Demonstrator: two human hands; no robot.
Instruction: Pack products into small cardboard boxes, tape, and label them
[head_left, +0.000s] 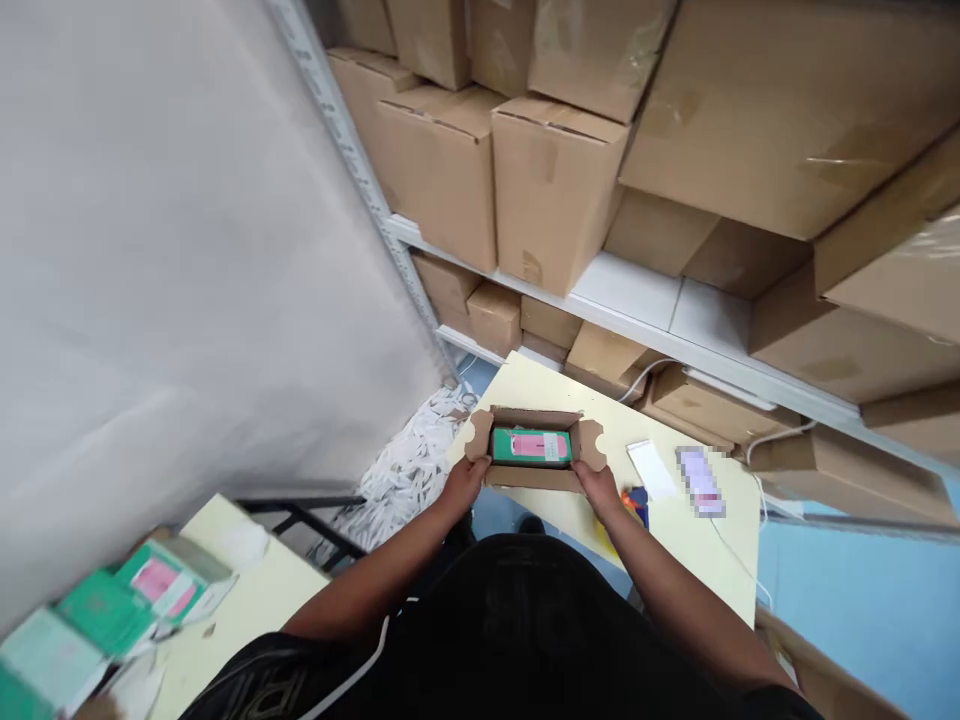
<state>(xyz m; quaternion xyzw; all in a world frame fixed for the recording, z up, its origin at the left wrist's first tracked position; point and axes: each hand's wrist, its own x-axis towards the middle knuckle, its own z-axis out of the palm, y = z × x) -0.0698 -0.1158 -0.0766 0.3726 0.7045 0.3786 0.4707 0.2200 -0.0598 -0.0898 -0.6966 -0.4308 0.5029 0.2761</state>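
Note:
A small open cardboard mailer box (525,476) sits on a pale yellow table (675,540). Inside it lies a green and pink product box (531,446). My left hand (463,483) grips the box's near left corner, fingers closed on the wall. My right hand (598,488) grips the near right corner the same way. The side flaps with rounded tabs stand open at both ends.
A white card (651,468) and a blurred-out item (700,481) lie right of the box, with a blue and orange object (636,501) by my right wrist. More green and pink boxes (154,580) sit on a second table at lower left. Cardboard cartons (555,180) fill shelves behind. White strips (409,465) litter the floor.

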